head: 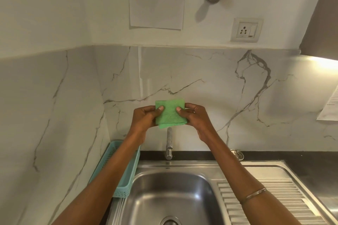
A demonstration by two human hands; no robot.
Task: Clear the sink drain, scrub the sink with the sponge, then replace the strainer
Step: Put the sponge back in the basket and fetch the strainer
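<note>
We see a rough, matt green sponge [170,113], a glossy brushed-steel sink [170,193] with ribbed drainboard [285,199], a perforated teal plastic basket [126,179], polished veined marble wall [201,97], and a metal strainer [237,154].

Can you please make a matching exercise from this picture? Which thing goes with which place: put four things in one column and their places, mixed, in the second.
Things:
1. sponge
2. strainer
3. basket
4. paper sheet

Places:
A. on the dark counter behind the draining board
B. stuck on the wall above the marble
C. held up between the left hand and the right hand
D. standing to the left of the sink

Pairs: 1-C, 2-A, 3-D, 4-B
</note>
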